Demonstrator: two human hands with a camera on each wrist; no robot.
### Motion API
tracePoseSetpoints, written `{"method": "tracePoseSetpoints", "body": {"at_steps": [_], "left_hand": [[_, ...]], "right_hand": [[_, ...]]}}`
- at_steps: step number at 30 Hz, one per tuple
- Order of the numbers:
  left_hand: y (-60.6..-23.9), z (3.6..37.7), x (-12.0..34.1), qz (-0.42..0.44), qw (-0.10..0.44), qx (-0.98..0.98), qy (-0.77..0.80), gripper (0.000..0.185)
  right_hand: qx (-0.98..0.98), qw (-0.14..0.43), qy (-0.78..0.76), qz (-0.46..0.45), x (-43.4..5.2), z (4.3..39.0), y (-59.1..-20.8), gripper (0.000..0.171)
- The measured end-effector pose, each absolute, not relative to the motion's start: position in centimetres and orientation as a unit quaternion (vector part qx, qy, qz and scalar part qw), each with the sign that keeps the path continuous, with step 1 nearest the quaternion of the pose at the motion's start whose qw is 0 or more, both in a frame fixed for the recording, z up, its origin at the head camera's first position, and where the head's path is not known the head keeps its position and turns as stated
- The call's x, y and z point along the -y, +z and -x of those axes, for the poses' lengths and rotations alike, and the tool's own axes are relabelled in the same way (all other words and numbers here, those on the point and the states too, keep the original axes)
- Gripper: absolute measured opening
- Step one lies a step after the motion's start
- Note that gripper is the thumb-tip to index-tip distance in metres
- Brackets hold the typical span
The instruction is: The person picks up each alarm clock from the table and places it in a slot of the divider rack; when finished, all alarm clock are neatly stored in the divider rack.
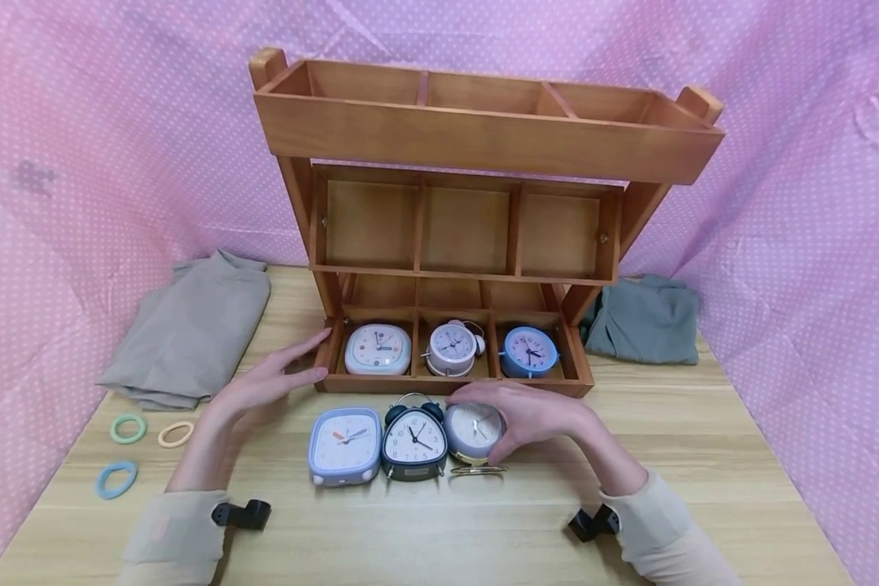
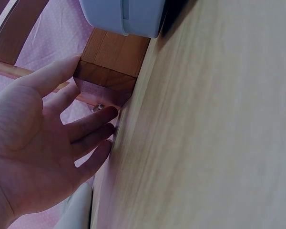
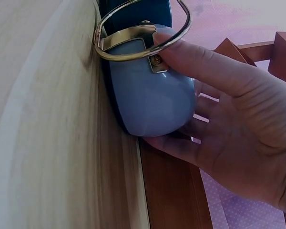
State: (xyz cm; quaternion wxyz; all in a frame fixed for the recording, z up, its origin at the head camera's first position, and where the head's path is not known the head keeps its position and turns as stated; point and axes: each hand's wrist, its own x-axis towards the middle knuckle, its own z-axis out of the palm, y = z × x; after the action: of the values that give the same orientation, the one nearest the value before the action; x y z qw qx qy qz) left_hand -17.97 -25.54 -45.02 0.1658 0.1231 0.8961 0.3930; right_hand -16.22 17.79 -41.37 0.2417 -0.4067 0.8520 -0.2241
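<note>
My right hand [image 1: 545, 411] curls round a round lavender alarm clock [image 1: 474, 433] lying face up on the table. In the right wrist view, the thumb rests by the brass fitting of its gold loop handle [image 3: 128, 57]. Beside it stand a dark triangular twin-bell alarm clock [image 1: 413, 443] and a squarish lavender clock [image 1: 345, 448]. My left hand [image 1: 267, 382], fingers loosely extended, touches the lower left corner of a wooden rack [image 1: 483, 145]. In the rack's bottom tray sit a white rounded clock [image 1: 378, 350], a pale twin-bell clock [image 1: 452, 345] and a blue round clock [image 1: 530, 352].
The rack's upper trays are divided into three compartments each. A grey-beige cloth [image 1: 190, 330] lies at the left, a green-grey cloth [image 1: 645, 321] at the right. Green [image 1: 128, 429], cream [image 1: 176, 434] and blue rings [image 1: 115, 480] lie at the table's left. Pink dotted fabric hangs behind.
</note>
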Motion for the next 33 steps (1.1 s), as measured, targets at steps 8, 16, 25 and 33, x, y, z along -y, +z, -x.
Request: {"method": "tracePoseSetpoints", "body": {"at_steps": [8,16,25,33], "left_hand": [[-45.0,17.9,25.6,-0.123,0.168,-0.897,0.39,0.074],[-45.0,18.0,25.5,-0.13,0.166,-0.892,0.401,0.074],[-44.7,18.0,25.8,-0.123,0.164,-0.897,0.391,0.073],[-45.0,18.0,25.6,-0.123,0.165,-0.897,0.391,0.073]], "right_hand": [[-0.856,0.228,-0.222,0.408,-17.7,16.2,-41.6,0.087],[-0.858,0.228,-0.226,0.402,-17.8,16.3,-41.5,0.085],[-0.858,0.228,-0.226,0.401,-17.6,16.2,-41.3,0.086],[-0.867,0.196,-0.225,0.399,-18.7,15.8,-39.8,0.086]]}}
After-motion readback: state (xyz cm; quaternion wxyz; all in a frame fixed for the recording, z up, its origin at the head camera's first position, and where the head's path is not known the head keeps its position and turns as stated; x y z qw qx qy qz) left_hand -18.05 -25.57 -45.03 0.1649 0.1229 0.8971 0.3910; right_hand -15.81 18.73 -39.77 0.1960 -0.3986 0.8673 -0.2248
